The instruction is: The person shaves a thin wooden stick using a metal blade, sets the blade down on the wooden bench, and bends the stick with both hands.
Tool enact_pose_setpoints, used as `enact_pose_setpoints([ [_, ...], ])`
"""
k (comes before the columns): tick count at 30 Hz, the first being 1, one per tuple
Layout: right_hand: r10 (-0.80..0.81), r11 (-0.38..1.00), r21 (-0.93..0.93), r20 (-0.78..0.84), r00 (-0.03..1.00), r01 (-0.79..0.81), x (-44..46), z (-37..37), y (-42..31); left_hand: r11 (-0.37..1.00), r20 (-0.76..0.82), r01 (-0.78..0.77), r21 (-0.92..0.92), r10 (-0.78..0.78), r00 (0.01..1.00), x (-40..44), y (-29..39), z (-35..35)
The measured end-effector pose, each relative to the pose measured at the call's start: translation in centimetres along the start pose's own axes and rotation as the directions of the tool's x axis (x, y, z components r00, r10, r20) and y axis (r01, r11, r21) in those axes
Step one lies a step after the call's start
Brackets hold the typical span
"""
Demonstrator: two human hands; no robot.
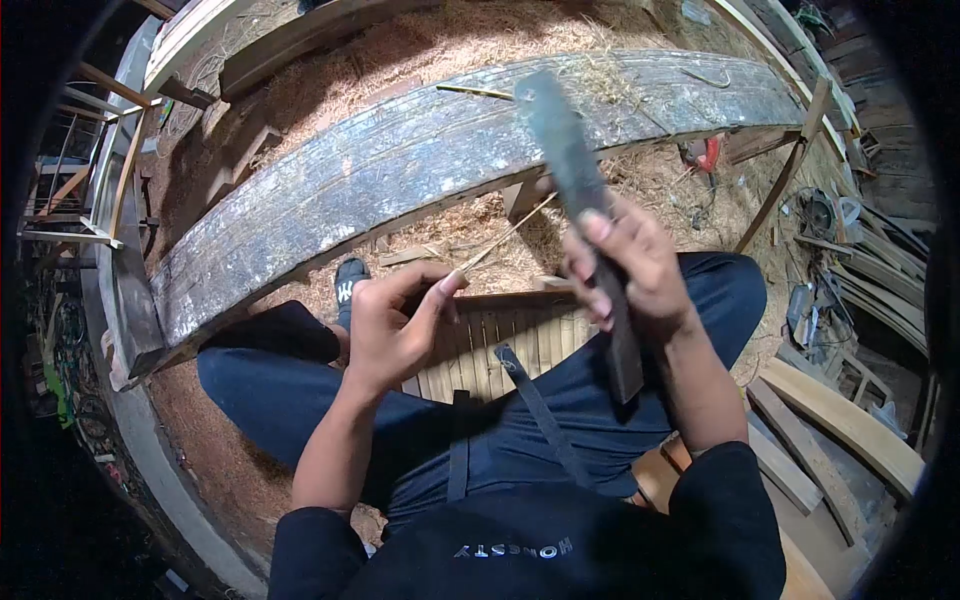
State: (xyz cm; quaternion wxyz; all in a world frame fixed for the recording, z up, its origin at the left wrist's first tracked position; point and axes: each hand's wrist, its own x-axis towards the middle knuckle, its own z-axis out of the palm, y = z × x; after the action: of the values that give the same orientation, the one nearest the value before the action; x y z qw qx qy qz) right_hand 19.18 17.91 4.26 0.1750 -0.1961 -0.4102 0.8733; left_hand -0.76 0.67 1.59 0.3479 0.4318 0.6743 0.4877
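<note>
Two bare hands work close together, the left hand (395,325) pinching one end of a thin wooden strip (510,232), probably to steady it, the right hand (640,260) wrapped round the long dark handle (622,350) of a broad-bladed knife (565,150).

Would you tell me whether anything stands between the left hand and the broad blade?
Only the thin strip held in the left hand, and fingers of the right hand curled by the blade, are visible between.
</note>
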Motion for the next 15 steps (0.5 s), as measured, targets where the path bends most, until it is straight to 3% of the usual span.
enact_pose_setpoints([
  [2,0.122,0.99,-0.078,0.027,0.992,-0.119,-0.3,1.1,1.2,1.0,0.007,0.016,-0.015,-0.016,1.0,0.3,0.2,0.3],
  [6,0.238,0.971,-0.061,0.115,0.965,-0.232,0.1,1.9,1.8,0.998,0.013,-0.007,-0.058,0.008,1.0,0.2,-0.2,0.8],
  [10,0.23,0.97,-0.099,0.091,0.969,-0.221,0.0,1.6,2.5,0.997,-0.018,-0.075,0.0,0.075,0.997,0.3,0.3,1.1],
  [12,0.118,0.993,0.002,0.048,0.992,-0.118,0.1,0.9,1.8,0.996,-0.014,-0.083,0.042,0.084,0.996,0.4,0.7,0.8],
  [15,0.144,0.99,-0.015,0.05,0.988,-0.143,0.0,1.5,1.5,0.996,-0.02,-0.074,0.043,0.075,0.997,0.3,0.8,0.8],
])
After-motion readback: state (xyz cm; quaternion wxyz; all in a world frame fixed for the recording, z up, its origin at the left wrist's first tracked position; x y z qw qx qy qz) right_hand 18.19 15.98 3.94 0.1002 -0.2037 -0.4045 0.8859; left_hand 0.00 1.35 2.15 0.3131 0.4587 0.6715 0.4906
